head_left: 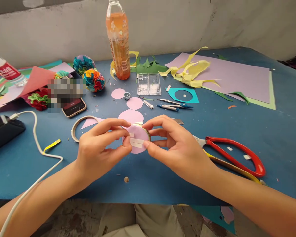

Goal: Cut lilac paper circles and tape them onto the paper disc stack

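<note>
Between both hands I hold a pink paper circle [138, 131] with pale strips of tape across its face; a darker rim shows along its upper right edge. My left hand [106, 140] pinches the left side with thumb and fingers. On the right side, my right hand [171, 141] grips the edge, thumb in front and fingers behind. Just beyond the held circle lies a larger pink circle [130, 116] on the table. Two smaller ones, a middle circle [135, 103] and a far circle [118, 93], are farther back.
Red-handled scissors [234, 154] lie right, a tape roll [76, 130] left. A drawing compass [175, 105], a clear case [149, 84] and an orange drink bottle [118, 42] stand or lie behind. A white cable [37, 131] crosses my left forearm. Paper scraps [189, 72] spread at the back.
</note>
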`<state>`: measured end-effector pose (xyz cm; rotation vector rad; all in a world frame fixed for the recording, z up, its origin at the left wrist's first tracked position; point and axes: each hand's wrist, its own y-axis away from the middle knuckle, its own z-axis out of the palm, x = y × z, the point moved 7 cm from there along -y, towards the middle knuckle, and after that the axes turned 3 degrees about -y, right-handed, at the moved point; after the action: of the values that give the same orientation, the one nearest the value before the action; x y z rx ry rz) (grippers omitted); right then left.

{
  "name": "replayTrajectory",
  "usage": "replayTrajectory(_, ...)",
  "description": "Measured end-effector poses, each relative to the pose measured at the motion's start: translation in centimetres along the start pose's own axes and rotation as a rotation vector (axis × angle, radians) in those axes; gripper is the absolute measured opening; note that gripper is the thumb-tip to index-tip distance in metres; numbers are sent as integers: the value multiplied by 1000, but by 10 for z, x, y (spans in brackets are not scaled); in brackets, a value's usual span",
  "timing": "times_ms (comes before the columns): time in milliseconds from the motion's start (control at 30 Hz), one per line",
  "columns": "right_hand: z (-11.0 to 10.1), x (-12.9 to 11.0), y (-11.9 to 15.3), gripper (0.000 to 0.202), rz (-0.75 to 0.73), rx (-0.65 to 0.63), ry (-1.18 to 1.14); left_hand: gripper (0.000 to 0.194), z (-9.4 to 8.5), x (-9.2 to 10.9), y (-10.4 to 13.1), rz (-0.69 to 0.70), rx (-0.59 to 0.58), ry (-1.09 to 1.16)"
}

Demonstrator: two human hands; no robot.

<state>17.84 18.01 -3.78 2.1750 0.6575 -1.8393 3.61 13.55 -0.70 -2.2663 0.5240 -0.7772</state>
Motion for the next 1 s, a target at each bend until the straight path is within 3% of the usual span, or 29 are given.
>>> replayTrajectory(200,-6,13,-5,26,104,33,-140,8,4,-41,-4,-419,-29,215)
replayTrajectory(333,-10,16,-9,31,145,66,-232,11,4,-79,-5,-702,62,420)
replayTrajectory(433,-9,18,-11,36,232,51,-323,21,9,-92,-5,-784,-27,434)
replayTrajectory(533,-4,20,-10,39,361,5,-428,36,13,-88,-7,-664,-245,136)
replayTrajectory(567,-2,22,-9,39,403,-7,-455,34,12,-84,-8,-607,-270,39)
replayTrajectory(633,0,24,-8,39,460,-20,-482,22,5,-70,-11,-446,-220,-84)
replayTrajectory(733,3,26,-7,41,467,-51,-455,18,-5,-29,-14,-27,-76,-118)
replayTrajectory(833,6,24,-6,42,388,-108,-407,13,1,5,-5,317,-136,-78)
replayTrajectory(900,7,23,-6,42,334,-139,-377,14,6,12,1,370,-187,-67)
replayTrajectory(1000,8,22,-5,48,283,-156,-318,9,7,9,2,315,-188,-70)
